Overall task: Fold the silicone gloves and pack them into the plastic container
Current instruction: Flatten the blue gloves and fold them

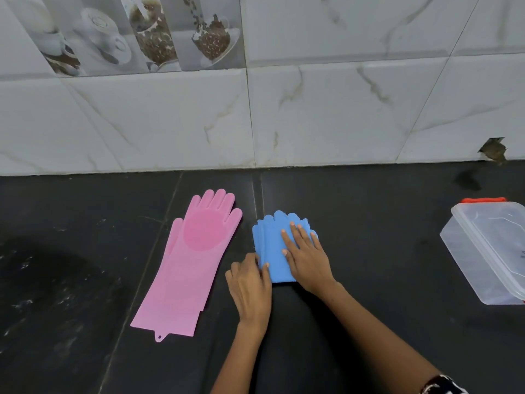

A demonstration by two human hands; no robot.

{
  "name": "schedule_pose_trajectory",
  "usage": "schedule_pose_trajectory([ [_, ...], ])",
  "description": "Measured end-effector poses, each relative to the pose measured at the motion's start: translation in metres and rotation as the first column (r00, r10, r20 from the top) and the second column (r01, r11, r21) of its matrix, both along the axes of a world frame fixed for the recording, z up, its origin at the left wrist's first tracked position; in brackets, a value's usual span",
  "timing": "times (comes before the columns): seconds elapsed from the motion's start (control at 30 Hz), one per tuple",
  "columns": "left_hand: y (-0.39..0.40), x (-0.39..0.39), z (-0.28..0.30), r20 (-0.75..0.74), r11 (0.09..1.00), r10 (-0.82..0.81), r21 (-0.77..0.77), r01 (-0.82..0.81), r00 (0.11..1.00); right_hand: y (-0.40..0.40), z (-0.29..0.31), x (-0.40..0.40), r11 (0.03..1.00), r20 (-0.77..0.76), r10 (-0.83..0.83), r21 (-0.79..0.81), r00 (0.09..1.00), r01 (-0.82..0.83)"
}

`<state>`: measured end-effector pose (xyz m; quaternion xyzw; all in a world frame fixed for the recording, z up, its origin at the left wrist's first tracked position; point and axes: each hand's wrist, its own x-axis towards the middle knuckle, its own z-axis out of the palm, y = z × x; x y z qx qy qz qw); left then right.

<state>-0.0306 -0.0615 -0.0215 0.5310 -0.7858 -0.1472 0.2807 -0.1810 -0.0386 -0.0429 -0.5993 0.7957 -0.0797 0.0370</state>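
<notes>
A blue silicone glove (271, 240) lies folded in half on the dark counter, fingertips pointing to the wall. My right hand (306, 257) presses flat on top of it, fingers spread. My left hand (250, 282) pinches the glove's lower left edge between thumb and fingers. A pink silicone glove (189, 268) lies unfolded and flat to the left, apart from both hands. The clear plastic container (483, 248) sits at the far right, tilted, partly cut off by the frame edge.
The dark stone counter (383, 251) ends at a white marble-tiled wall (326, 118) behind. A red edge (483, 199) shows behind the container. A chipped hole (493, 150) marks the wall's base at right.
</notes>
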Motion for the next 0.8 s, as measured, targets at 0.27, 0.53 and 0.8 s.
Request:
schedule_pose_trajectory([
  [0.27,-0.039,-0.036,-0.005,0.385,0.905,-0.374,-0.048,0.423,0.844,-0.001,-0.003,-0.001,1.000,0.003,0.026,-0.010,1.000,-0.026],
  [0.53,-0.049,-0.036,-0.026,0.424,0.935,-0.346,0.082,0.345,0.837,0.000,-0.013,-0.009,0.998,0.015,-0.011,-0.064,1.000,0.012],
  [0.8,-0.052,-0.039,-0.034,0.390,0.939,-0.339,0.089,0.331,0.856,-0.003,-0.017,-0.011,0.998,0.073,-0.046,-0.046,0.996,0.050],
])
